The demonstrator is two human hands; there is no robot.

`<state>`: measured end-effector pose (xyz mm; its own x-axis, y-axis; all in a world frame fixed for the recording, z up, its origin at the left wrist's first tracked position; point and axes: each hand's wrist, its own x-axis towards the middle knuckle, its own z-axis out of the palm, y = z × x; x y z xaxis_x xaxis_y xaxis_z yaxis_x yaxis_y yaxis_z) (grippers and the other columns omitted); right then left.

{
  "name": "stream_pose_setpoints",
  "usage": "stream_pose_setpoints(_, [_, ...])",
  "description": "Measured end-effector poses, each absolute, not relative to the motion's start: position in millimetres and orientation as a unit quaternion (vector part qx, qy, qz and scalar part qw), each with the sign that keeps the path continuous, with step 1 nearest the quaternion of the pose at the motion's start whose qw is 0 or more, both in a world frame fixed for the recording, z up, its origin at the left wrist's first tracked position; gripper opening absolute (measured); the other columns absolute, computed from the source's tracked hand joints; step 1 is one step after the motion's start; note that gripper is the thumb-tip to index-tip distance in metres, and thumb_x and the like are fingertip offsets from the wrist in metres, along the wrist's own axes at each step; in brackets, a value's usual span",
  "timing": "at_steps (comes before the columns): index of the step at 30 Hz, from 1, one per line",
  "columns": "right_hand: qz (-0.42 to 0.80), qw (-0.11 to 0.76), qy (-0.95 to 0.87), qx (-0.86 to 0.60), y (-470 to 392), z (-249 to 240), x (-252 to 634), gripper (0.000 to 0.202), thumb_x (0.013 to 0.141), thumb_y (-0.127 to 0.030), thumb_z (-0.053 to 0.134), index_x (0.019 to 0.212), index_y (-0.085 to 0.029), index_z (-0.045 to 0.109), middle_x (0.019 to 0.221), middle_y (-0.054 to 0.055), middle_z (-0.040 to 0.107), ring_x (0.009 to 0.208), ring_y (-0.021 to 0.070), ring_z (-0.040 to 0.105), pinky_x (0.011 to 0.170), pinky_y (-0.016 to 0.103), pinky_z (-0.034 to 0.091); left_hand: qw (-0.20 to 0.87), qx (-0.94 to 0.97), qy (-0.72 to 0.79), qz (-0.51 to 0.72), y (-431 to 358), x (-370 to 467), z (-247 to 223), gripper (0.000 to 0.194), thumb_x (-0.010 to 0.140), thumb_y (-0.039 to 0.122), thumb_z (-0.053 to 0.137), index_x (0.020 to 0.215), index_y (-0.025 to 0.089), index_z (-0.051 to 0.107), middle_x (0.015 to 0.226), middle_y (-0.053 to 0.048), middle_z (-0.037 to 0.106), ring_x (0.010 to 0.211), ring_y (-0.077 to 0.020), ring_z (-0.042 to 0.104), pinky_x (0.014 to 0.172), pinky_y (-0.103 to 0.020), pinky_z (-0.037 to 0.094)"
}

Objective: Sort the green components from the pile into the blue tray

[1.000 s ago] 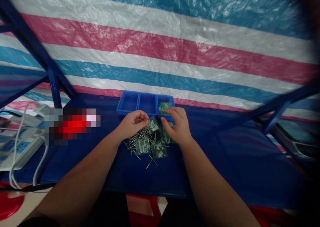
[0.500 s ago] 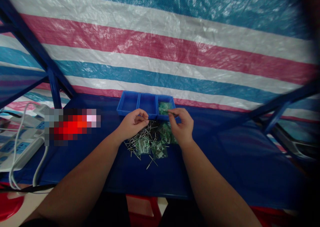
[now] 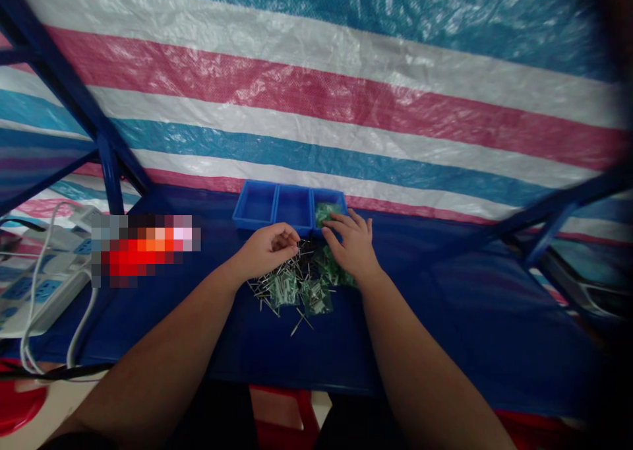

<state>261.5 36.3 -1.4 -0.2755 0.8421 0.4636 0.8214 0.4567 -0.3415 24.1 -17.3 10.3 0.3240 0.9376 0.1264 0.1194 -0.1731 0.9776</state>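
My left hand (image 3: 271, 249) is closed above the left part of a heap of thin metal pins (image 3: 264, 291); what its curled fingers hold, if anything, is hidden. My right hand (image 3: 352, 242) has its fingers spread, holding nothing, at the front of the right blue bin (image 3: 341, 202). Small green-tinted plastic packets (image 3: 326, 212) lie in that bin. More packets (image 3: 316, 296) lie on and beside the pins. The middle blue bin (image 3: 293, 207) and the left blue bin (image 3: 257, 202) show bare bottoms.
White power strips (image 3: 44, 298) with cables lie on the left of the blue table (image 3: 297, 357). Beside them is a pixelated red patch (image 3: 143, 252). Blue metal frame bars (image 3: 109, 173) stand left and right, with a striped tarp (image 3: 321, 94) behind.
My right hand has opened from a pinch, its fingers now spread near the right bin. My left hand has moved slightly right and down, still closed.
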Motion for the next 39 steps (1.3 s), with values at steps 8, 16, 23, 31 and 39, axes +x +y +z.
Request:
stream_pose_setpoints(8, [0.109,0.267,-0.829,-0.479,24,31,291,0.028,0.089,-0.045,0.063,0.100,-0.021,0.072,0.085,0.005,0.070,0.077,0.0205,0.065,0.074,0.037,0.052,0.477,0.653,0.422,0.410,-18,24,9,0.019,0.086,0.027,0.068,0.099,0.016,0.061,0.086,-0.003,0.063,0.074,-0.0126,0.060,0.069,-0.028,0.049])
stream_pose_setpoints(16, [0.131,0.133,-0.868,-0.461,14,19,287,0.037,0.076,-0.041,0.076,0.109,-0.025,0.073,0.098,0.006,0.069,0.083,0.0223,0.067,0.074,0.037,0.055,0.450,0.674,0.436,0.392,-19,24,11,0.017,0.085,0.027,0.067,0.098,0.015,0.063,0.082,-0.002,0.062,0.072,-0.0123,0.058,0.068,-0.027,0.047])
stream_pose_setpoints(23, [0.127,0.136,-0.867,-0.462,10,25,283,0.033,0.073,-0.023,0.067,0.104,-0.024,0.076,0.103,0.007,0.069,0.081,0.0205,0.066,0.079,0.037,0.055,0.446,0.676,0.440,0.389,-18,24,9,0.018,0.086,0.029,0.066,0.098,0.016,0.063,0.078,-0.001,0.061,0.069,-0.0122,0.056,0.065,-0.027,0.046])
stream_pose_setpoints(31, [0.102,0.223,-0.836,-0.490,11,36,280,0.019,0.077,-0.021,0.057,0.088,-0.024,0.072,0.085,0.003,0.071,0.071,0.0177,0.063,0.066,0.033,0.048,0.451,0.671,0.440,0.390,-18,23,9,0.019,0.086,0.030,0.066,0.099,0.015,0.063,0.078,-0.001,0.061,0.067,-0.0116,0.055,0.062,-0.026,0.044])
stream_pose_setpoints(39, [0.204,0.397,-0.750,-0.488,21,30,288,0.012,0.085,-0.028,0.063,0.093,-0.021,0.068,0.082,0.003,0.071,0.064,0.0146,0.060,0.062,0.031,0.047,0.452,0.669,0.438,0.394,-17,22,10,0.017,0.086,0.029,0.067,0.096,0.016,0.063,0.077,-0.001,0.060,0.067,-0.0113,0.054,0.063,-0.026,0.043])
